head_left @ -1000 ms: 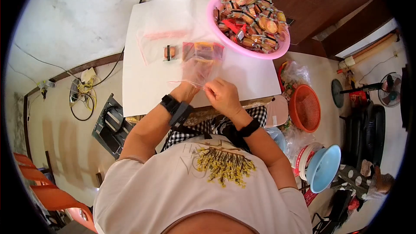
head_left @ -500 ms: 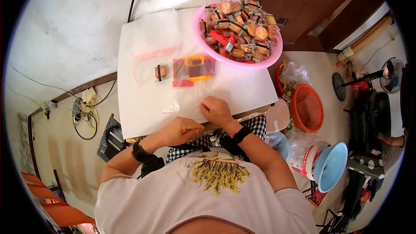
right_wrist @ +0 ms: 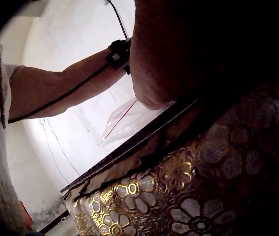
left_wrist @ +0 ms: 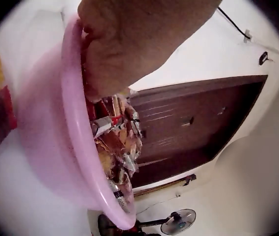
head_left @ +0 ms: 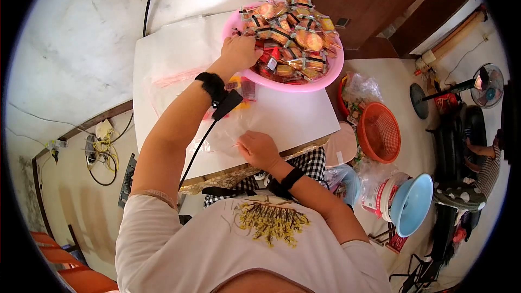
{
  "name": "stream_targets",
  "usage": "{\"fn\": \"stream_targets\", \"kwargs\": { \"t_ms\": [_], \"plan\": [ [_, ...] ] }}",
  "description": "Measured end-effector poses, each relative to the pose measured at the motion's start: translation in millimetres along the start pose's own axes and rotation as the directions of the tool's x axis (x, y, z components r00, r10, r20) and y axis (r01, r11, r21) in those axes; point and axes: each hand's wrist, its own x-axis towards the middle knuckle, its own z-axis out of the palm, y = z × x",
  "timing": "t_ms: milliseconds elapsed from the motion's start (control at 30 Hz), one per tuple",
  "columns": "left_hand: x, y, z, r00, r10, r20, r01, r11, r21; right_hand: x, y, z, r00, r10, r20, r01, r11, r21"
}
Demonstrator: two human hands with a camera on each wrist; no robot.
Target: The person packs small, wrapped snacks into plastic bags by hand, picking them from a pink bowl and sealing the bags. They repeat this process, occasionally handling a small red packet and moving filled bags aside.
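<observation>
My left hand (head_left: 237,54) reaches over the near-left rim of a pink basin (head_left: 320,84) heaped with small wrapped cakes (head_left: 287,32). Its fingertips dip among the packets at that rim and are hidden; I cannot tell whether they grip one. At the table's front edge my right hand (head_left: 258,149) has its fingers curled at the mouth of a clear zip bag (right_wrist: 122,123) with a red seal line, pinching its edge. The bag lies flat on the white tabletop (head_left: 304,116), its red and yellow printed part (head_left: 247,89) partly under my left forearm.
Another clear bag with a pink strip (head_left: 176,77) lies at the table's left. Right of the table stand an orange-red mesh basket (head_left: 380,133) and a light blue basin (head_left: 412,206). A cable (head_left: 198,154) trails from the left wrist camera. Farther right is a fan (head_left: 487,87).
My left hand has left the bag, moving forward from the table's front edge to the basin. The forearm now covers the single wrapped cake. My right hand stays near the bag's mouth.
</observation>
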Motion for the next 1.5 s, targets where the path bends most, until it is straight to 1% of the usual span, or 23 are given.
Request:
{"fn": "stream_targets", "kwargs": {
  "t_ms": [133, 167, 200, 233, 267, 300, 333, 367, 467, 500, 600, 700, 800, 933, 967, 1067, 1100, 1133, 1167, 1300, 1333, 1367, 1500],
  "plan": [
    [12, 6, -13, 0.972, -0.074, 0.222, 0.088, 0.995, -0.054, -9, 12, 16, 0.999, -0.020, 0.035, 0.020, 1.000, -0.007],
    [28, -24, 27, 0.991, 0.030, 0.132, -0.007, 0.985, -0.172, -10, 15, 21, 0.993, -0.081, -0.087, 0.085, 0.995, 0.046],
    [25, -30, 30, 0.985, 0.172, -0.023, -0.167, 0.911, -0.378, -16, 19, 28, 1.000, 0.011, -0.009, -0.009, 0.989, 0.144],
    [32, -37, 42, 0.971, 0.227, -0.078, -0.232, 0.810, -0.539, -19, 20, 31, 0.995, -0.046, -0.089, 0.054, 0.994, 0.097],
    [37, -34, 40, 0.950, 0.297, -0.094, -0.279, 0.674, -0.684, -13, 15, 22, 0.988, 0.067, 0.141, -0.068, 0.998, 0.006],
    [57, -59, 64, 0.932, 0.352, -0.084, -0.284, 0.567, -0.774, -15, 20, 28, 0.996, -0.063, -0.069, 0.066, 0.997, 0.037],
    [61, -63, 74, 0.972, 0.233, 0.019, -0.082, 0.417, -0.905, -11, 13, 18, 0.997, 0.015, 0.073, -0.011, 0.999, -0.047],
    [41, -43, 25, 0.937, 0.113, 0.331, 0.258, 0.415, -0.873, -11, 11, 24, 0.998, 0.003, -0.060, -0.005, 0.999, -0.040],
    [41, -50, 30, 0.903, -0.009, 0.430, 0.426, 0.164, -0.890, -10, 11, 24, 0.997, -0.026, -0.078, 0.024, 0.999, -0.023],
    [51, -68, 40, 0.890, -0.024, 0.456, 0.453, 0.166, -0.876, -9, 10, 22, 0.996, -0.040, -0.085, 0.037, 0.999, -0.035],
    [49, -81, 29, 0.902, 0.080, 0.424, 0.402, 0.199, -0.894, -10, 11, 22, 0.993, -0.063, -0.105, 0.056, 0.996, -0.063],
    [42, -86, 14, 0.868, -0.171, 0.466, 0.492, 0.169, -0.854, -9, 13, 29, 0.992, -0.063, -0.106, 0.054, 0.995, -0.083],
    [30, -113, 10, 0.872, -0.083, 0.483, 0.490, 0.105, -0.866, -8, 9, 23, 0.996, -0.042, -0.076, 0.033, 0.993, -0.114],
    [-30, -85, -32, 0.954, -0.074, 0.292, 0.297, 0.069, -0.952, -11, 11, 20, 0.999, -0.045, -0.001, 0.044, 0.982, -0.186],
    [-41, -88, -37, 0.948, -0.114, 0.297, 0.302, 0.030, -0.953, -10, 28, 45, 0.994, -0.105, -0.029, 0.089, 0.938, -0.334],
    [-97, -77, -62, 0.959, -0.161, 0.234, 0.230, -0.046, -0.972, -14, 28, 32, 0.989, -0.147, -0.030, 0.135, 0.957, -0.259],
    [-121, -90, -70, 0.965, 0.061, 0.256, 0.263, -0.152, -0.953, -12, 23, 32, 0.997, -0.077, -0.029, 0.069, 0.972, -0.224],
    [-146, -76, -79, 0.949, -0.123, 0.292, 0.271, -0.163, -0.949, -10, 22, 24, 0.984, -0.164, -0.067, 0.153, 0.977, -0.149],
    [-174, -71, -85, 0.933, -0.196, 0.301, 0.271, -0.167, -0.948, -4, 10, 12, 0.994, -0.085, -0.067, 0.080, 0.994, -0.078],
    [-258, -63, -91, 0.908, -0.224, 0.353, 0.279, -0.305, -0.911, 3, -3, 5, 0.999, 0.030, -0.036, -0.029, 0.999, 0.025],
    [-274, -44, -97, 0.849, -0.326, 0.415, 0.318, -0.313, -0.895, 5, -5, 3, 0.998, 0.067, -0.022, -0.066, 0.997, 0.048],
    [-291, -45, -87, 0.869, -0.263, 0.418, 0.329, -0.323, -0.887, 6, -5, 1, 0.995, 0.098, -0.008, -0.097, 0.992, 0.082],
    [-351, -36, -46, 0.758, -0.169, 0.630, 0.528, -0.407, -0.745, 9, -25, -13, 0.982, 0.177, -0.068, -0.169, 0.979, 0.112]
  ]
}}
